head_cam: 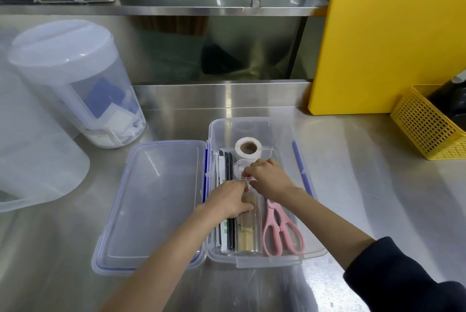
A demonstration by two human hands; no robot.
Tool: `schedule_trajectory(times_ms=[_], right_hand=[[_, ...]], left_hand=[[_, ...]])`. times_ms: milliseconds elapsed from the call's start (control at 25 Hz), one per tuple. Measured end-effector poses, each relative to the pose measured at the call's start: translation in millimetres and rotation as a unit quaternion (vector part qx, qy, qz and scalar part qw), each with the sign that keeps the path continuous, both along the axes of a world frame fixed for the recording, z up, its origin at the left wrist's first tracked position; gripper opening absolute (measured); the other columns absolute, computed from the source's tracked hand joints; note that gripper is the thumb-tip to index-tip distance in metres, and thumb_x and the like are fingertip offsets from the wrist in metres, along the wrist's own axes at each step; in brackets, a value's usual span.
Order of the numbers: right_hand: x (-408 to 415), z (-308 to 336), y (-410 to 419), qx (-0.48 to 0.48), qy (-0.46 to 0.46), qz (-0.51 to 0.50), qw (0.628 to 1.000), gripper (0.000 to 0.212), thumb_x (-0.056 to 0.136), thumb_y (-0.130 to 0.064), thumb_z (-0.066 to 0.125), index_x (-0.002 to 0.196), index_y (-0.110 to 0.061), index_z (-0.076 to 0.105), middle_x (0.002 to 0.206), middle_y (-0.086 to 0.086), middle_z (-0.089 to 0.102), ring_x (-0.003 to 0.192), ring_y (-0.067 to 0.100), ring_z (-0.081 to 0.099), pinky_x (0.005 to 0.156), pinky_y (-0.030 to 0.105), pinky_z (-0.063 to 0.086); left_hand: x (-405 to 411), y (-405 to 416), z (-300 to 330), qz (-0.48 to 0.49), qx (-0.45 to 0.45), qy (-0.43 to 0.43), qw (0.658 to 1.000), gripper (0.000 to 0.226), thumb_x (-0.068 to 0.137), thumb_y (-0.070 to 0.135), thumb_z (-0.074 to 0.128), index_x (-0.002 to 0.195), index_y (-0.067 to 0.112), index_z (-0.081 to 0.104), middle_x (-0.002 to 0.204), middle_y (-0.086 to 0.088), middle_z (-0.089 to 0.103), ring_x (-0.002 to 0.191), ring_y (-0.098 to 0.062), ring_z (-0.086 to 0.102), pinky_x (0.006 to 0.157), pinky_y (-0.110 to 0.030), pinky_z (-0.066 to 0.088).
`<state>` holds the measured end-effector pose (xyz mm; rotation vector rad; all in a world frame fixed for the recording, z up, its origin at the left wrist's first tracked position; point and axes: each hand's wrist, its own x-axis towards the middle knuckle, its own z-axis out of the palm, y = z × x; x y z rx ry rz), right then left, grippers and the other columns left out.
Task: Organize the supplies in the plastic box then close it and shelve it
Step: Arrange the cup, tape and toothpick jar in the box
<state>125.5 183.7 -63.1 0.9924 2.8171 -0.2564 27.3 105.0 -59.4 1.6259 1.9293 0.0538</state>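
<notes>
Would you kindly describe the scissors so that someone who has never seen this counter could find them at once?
Start at the clear plastic box in the middle of the steel counter, its lid lying open to the left. Inside, along the right side nearest the person, lie the scissors, just below the right hand. They are the only pink item, with two large loop handles.

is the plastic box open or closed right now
Open. The lid lies flat on the counter left of the plastic box, and both hands, left hand and right hand, reach inside among the supplies.
</notes>
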Motion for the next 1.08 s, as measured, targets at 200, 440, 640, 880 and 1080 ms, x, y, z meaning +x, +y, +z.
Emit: schedule_trajectory(times_ms=[200, 440, 640, 880, 1080], right_hand=[[6, 3, -1, -0.039, 0.006, 0.011, 0.999, 0.043, 0.087, 0.002, 0.047, 0.124, -0.017, 0.055, 0.124, 0.005, 0.063, 0.120, 0.022, 0.049, 0.100, 0.034, 0.033], [10, 9, -6, -0.065, 0.030, 0.003, 0.997, 0.046, 0.086, 0.002, 0.045, 0.127, -0.017, 0.052, 0.128, 0.003, 0.060, 0.123, 0.020, 0.048, 0.103, 0.034, 0.032], [19, 19, -7, -0.049, 0.057, -0.055, 0.996, 0.038, 0.092, -0.016, 0.047, 0.129, -0.019, 0.051, 0.134, 0.002, 0.055, 0.123, 0.023, 0.049, 0.103, 0.034, 0.032], [28, 35, -14, -0.047, 0.050, -0.104, 0.992, 0.046, 0.092, -0.032, 0.047, 0.137, -0.022, 0.041, 0.145, 0.005, 0.044, 0.133, 0.026, 0.038, 0.110, 0.040, 0.029], [30, 55, -22, -0.033, 0.065, -0.115, 0.991, 0.049, 0.092, -0.036, 0.047, 0.139, -0.025, 0.038, 0.145, 0.005, 0.044, 0.133, 0.027, 0.038, 0.111, 0.040, 0.028]], left_hand=[[0, -1, 0, 0.001, -0.002, -0.002, 1.000, 0.045, 0.085, 0.031, 0.058, 0.124, 0.010, 0.048, 0.126, -0.010, 0.056, 0.114, -0.025, 0.054, 0.091, -0.035, 0.045], [1, -1, 1, 0.006, -0.010, 0.010, 1.000, 0.042, 0.085, 0.030, 0.059, 0.119, 0.007, 0.049, 0.120, -0.012, 0.057, 0.107, -0.025, 0.057, 0.085, -0.034, 0.046], [2, -2, 9, -0.011, -0.026, 0.040, 0.999, 0.044, 0.087, 0.032, 0.056, 0.121, 0.005, 0.048, 0.123, -0.014, 0.055, 0.111, -0.027, 0.053, 0.089, -0.036, 0.044], [-2, -7, 33, 0.014, 0.036, 0.029, 0.999, 0.037, 0.090, 0.030, 0.050, 0.117, 0.005, 0.053, 0.122, -0.014, 0.059, 0.112, -0.029, 0.055, 0.085, -0.034, 0.043], [-12, -13, 54, 0.029, 0.095, 0.039, 0.994, 0.031, 0.092, 0.024, 0.045, 0.113, 0.004, 0.055, 0.118, -0.016, 0.061, 0.110, -0.032, 0.056, 0.080, -0.033, 0.041]])
